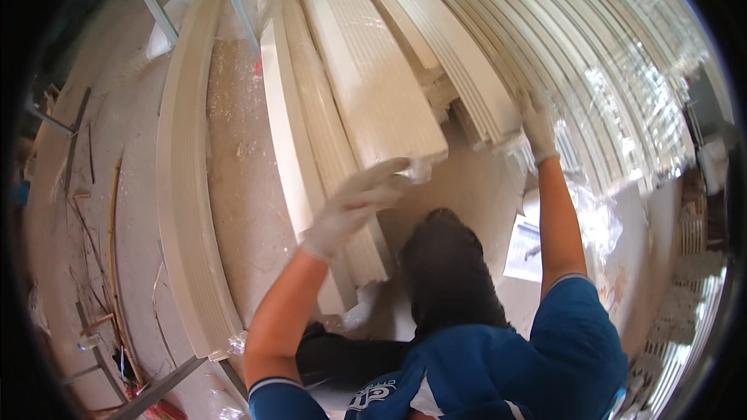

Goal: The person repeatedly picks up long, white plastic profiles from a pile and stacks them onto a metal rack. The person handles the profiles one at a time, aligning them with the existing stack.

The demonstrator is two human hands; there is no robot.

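My left hand [354,210], in a pale work glove, has its fingers stretched out over the near end of a wide bundle of cream ribbed panels [389,101]. It holds nothing, and I cannot tell whether its fingertips touch the plastic-wrapped end. My right hand [537,126], gloved too, lies against the right side of a narrower ribbed panel bundle [459,54] near its end, fingers extended. Left of the wide bundle, more long cream panels [307,124] reach closer to me, beneath my left hand and forearm.
A separate long panel stack [187,187] lies to the left, its near end by a dark metal bar [159,393]. Many wrapped panels [591,70] fill the right side. Metal posts [152,0] stand at the far left. Sticks [115,241] litter the floor. Clear plastic film [603,222] lies right.
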